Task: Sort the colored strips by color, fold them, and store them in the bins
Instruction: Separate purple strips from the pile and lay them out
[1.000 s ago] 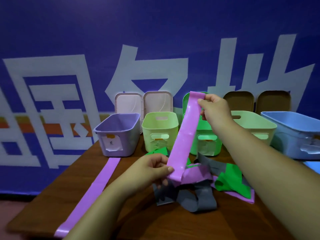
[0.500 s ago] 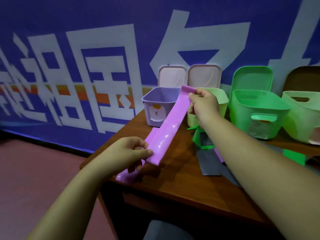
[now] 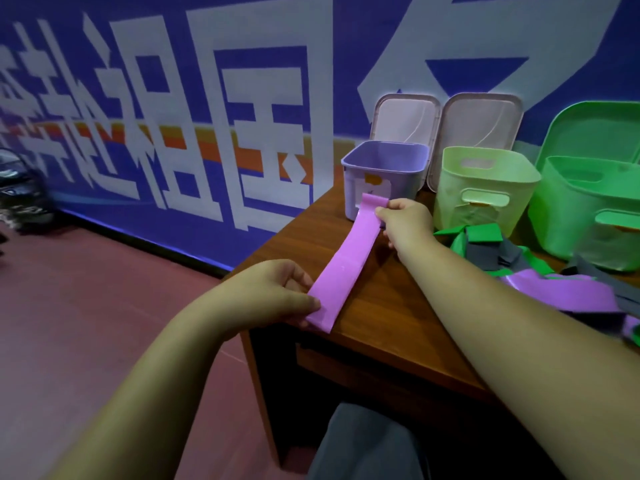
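The left hand (image 3: 273, 296) and right hand (image 3: 405, 220) are pinching opposite ends of the purple strip (image 3: 346, 268). It is hanging lower than earlier.

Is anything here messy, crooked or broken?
Only the heap of strips: green, grey and purple ones lie tangled and unsorted on the table in front of the bright green bin. The purple strip stretched between the left hand and right hand looks intact. Nothing appears spilled or damaged.
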`<state>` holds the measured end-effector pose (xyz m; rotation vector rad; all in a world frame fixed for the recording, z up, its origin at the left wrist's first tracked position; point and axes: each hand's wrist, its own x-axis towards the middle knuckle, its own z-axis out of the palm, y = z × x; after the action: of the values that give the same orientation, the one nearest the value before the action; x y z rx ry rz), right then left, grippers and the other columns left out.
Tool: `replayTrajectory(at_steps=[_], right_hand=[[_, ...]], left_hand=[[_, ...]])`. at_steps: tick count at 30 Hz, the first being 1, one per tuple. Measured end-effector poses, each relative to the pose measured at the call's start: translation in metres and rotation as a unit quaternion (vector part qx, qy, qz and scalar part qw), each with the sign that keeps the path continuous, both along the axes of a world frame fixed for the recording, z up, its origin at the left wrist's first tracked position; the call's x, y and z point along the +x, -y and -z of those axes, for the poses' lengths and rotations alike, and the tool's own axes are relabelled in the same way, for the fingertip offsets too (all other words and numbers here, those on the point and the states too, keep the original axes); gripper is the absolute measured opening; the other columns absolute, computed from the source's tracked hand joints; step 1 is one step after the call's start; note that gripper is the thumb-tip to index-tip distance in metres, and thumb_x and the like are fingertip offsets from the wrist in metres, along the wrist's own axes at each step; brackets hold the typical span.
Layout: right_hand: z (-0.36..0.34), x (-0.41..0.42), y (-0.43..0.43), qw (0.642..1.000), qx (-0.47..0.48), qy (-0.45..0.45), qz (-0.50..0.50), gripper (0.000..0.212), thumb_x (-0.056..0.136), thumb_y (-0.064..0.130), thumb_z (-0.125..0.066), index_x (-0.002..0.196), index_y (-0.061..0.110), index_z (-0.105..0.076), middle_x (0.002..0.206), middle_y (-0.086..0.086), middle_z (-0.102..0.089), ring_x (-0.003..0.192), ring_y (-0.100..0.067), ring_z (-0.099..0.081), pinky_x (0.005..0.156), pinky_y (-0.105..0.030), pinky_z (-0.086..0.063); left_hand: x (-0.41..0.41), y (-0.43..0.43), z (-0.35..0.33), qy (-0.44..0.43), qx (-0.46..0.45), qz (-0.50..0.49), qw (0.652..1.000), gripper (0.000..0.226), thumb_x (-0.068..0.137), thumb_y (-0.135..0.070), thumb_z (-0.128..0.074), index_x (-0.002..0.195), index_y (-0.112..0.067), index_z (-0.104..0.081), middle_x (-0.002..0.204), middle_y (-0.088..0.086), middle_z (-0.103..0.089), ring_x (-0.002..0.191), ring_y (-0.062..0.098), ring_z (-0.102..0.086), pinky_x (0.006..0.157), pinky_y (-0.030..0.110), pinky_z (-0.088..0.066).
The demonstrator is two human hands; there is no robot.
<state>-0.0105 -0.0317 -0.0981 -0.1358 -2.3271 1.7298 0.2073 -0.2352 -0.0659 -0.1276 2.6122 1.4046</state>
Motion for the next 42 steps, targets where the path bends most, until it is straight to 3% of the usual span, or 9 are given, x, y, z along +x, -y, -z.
replayTrajectory(at_steps=[3, 5, 8, 14, 18, 31, 35, 39, 42], right_hand=[[0.012, -0.004, 0.001, 1.0, 0.024, 0.015, 0.009, 0.006, 0.085, 0.029, -0.08, 0.087, 0.028, -0.074, 0.091, -0.007, -0.079, 0.081, -0.033, -0.074, 0.065, -0.043, -0.06], [0.013, -0.002, 0.001, 0.999, 0.036, 0.023, 0.011, 0.013, 0.09, 0.027, -0.079, 0.102, 0.023, -0.078, 0.092, -0.008, -0.076, 0.069, -0.029, -0.068, 0.048, -0.032, -0.05], [0.015, -0.004, 0.0, 0.998, 0.06, 0.031, 0.01, 0.019, 0.094, 0.027, -0.078, 0.112, 0.022, -0.077, 0.093, -0.008, -0.075, 0.056, -0.025, -0.062, 0.046, -0.027, -0.044], [0.02, -0.008, 0.004, 0.991, 0.13, 0.016, 0.015, 0.027, 0.095, 0.033, -0.079, 0.118, 0.019, -0.08, 0.113, -0.006, -0.078, 0.101, -0.032, -0.073, 0.093, -0.045, -0.061], [0.019, -0.008, 0.005, 0.984, 0.174, 0.033, 0.012, 0.028, 0.098, 0.035, -0.075, 0.121, 0.019, -0.079, 0.12, -0.004, -0.075, 0.11, -0.029, -0.068, 0.098, -0.043, -0.057], [0.017, -0.006, 0.006, 0.968, 0.236, 0.075, 0.036, 0.034, 0.099, 0.043, -0.071, 0.119, 0.016, -0.079, 0.112, -0.01, -0.076, 0.1, -0.033, -0.071, 0.076, -0.034, -0.047], [0.009, 0.003, 0.0, 0.978, 0.172, 0.115, 0.014, 0.029, 0.106, 0.032, -0.06, 0.103, 0.007, -0.073, 0.074, -0.008, -0.072, 0.072, -0.03, -0.073, 0.077, -0.037, -0.058], [-0.01, 0.019, -0.018, 0.988, 0.035, 0.141, -0.054, 0.014, 0.103, 0.01, -0.059, 0.104, 0.003, -0.071, 0.087, -0.012, -0.066, 0.062, -0.021, -0.061, 0.065, -0.036, -0.057], [-0.038, 0.043, -0.048, 0.992, 0.046, 0.074, -0.088, 0.022, 0.098, 0.001, -0.056, 0.095, 0.013, -0.074, 0.086, -0.009, -0.066, 0.062, -0.017, -0.058, 0.047, -0.027, -0.051]], left_hand=[[-0.001, 0.003, 0.004, 0.001, -0.029, 0.017, 0.999, 0.024, 0.092, -0.022, -0.08, 0.112, -0.018, -0.068, 0.08, 0.006, -0.08, 0.071, 0.01, -0.074, 0.063, 0.018, -0.049], [-0.002, 0.005, 0.005, -0.004, -0.04, 0.019, 0.999, 0.021, 0.092, -0.026, -0.079, 0.111, -0.022, -0.069, 0.078, 0.005, -0.079, 0.071, 0.01, -0.073, 0.065, 0.023, -0.048], [-0.006, 0.009, 0.009, -0.013, -0.076, 0.019, 0.997, 0.02, 0.092, -0.033, -0.08, 0.108, -0.027, -0.069, 0.073, 0.003, -0.077, 0.061, 0.005, -0.067, 0.06, 0.025, -0.043], [-0.007, 0.011, 0.014, -0.028, -0.108, 0.035, 0.993, 0.022, 0.091, -0.034, -0.08, 0.109, -0.03, -0.068, 0.069, 0.001, -0.074, 0.054, 0.004, -0.062, 0.046, 0.015, -0.039], [-0.008, 0.012, 0.016, -0.028, -0.119, 0.042, 0.992, 0.023, 0.092, -0.037, -0.079, 0.11, -0.032, -0.065, 0.068, 0.001, -0.073, 0.051, 0.006, -0.059, 0.048, 0.025, -0.042], [-0.007, 0.013, 0.016, -0.035, -0.108, 0.024, 0.993, 0.019, 0.091, -0.042, -0.078, 0.106, -0.034, -0.069, 0.072, -0.001, -0.076, 0.059, 0.01, -0.069, 0.054, 0.032, -0.054], [-0.013, 0.006, 0.012, -0.091, -0.135, -0.013, 0.987, 0.012, 0.093, -0.04, -0.071, 0.093, -0.029, -0.072, 0.074, -0.01, -0.077, 0.068, 0.01, -0.072, 0.079, 0.043, -0.064], [-0.025, -0.019, -0.002, -0.141, -0.129, -0.041, 0.981, 0.014, 0.098, -0.04, -0.067, 0.091, -0.028, -0.069, 0.07, -0.003, -0.071, 0.063, 0.014, -0.067, 0.062, 0.035, -0.057], [-0.037, -0.052, -0.015, -0.173, -0.151, 0.006, 0.973, 0.014, 0.101, -0.04, -0.064, 0.097, -0.028, -0.07, 0.075, -0.005, -0.071, 0.07, 0.009, -0.066, 0.058, 0.024, -0.045]])
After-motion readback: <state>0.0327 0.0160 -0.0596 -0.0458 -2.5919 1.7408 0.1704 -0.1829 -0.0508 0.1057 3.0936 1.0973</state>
